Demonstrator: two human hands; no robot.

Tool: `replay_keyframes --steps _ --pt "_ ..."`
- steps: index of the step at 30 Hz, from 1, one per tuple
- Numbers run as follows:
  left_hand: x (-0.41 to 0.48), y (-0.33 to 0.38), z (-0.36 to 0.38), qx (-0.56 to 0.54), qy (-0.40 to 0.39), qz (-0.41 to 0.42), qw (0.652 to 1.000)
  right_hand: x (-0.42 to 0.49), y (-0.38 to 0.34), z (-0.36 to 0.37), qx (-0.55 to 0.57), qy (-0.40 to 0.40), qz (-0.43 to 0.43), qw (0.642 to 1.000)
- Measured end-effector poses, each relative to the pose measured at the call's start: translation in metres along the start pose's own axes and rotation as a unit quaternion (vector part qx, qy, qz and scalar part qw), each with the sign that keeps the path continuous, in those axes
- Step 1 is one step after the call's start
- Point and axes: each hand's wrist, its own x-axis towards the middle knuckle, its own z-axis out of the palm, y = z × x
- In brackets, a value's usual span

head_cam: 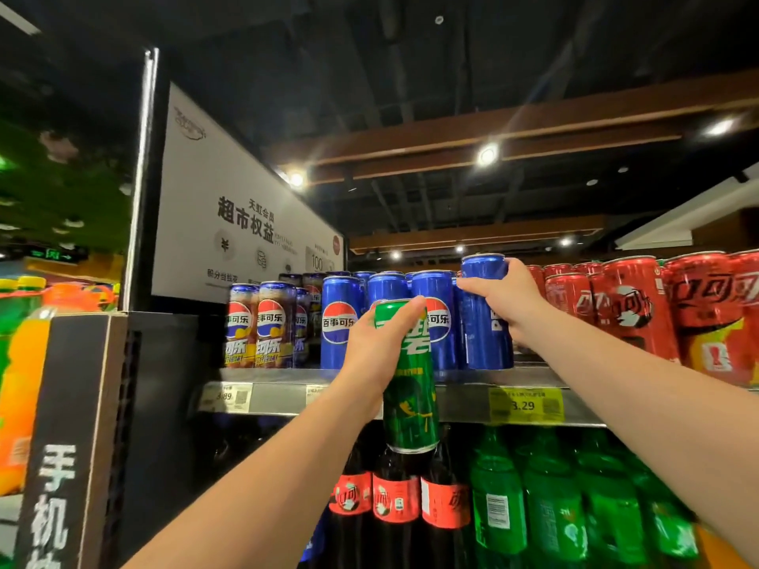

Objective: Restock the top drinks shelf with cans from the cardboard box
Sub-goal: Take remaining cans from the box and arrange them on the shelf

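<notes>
Both hands reach up to a shop's drinks shelving; left hand wraps its fingers round a tall green can, held upright in front of the top shelf edge; right hand grips the upper part of a blue Pepsi can, which is at the shelf's front, just beside a row of blue Pepsi cans; red Coca-Cola cans stand to its right; a yellow price tag is fixed to the shelf edge; green bottles and dark cola bottles fill the shelf below.
</notes>
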Motion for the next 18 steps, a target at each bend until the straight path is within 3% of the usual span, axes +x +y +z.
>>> replay_keyframes --steps 18 --pt "-0.005 -0.013 0.009 -0.025 -0.022 0.015 0.999 -0.016 0.018 0.005 -0.025 0.023 0.006 0.999"
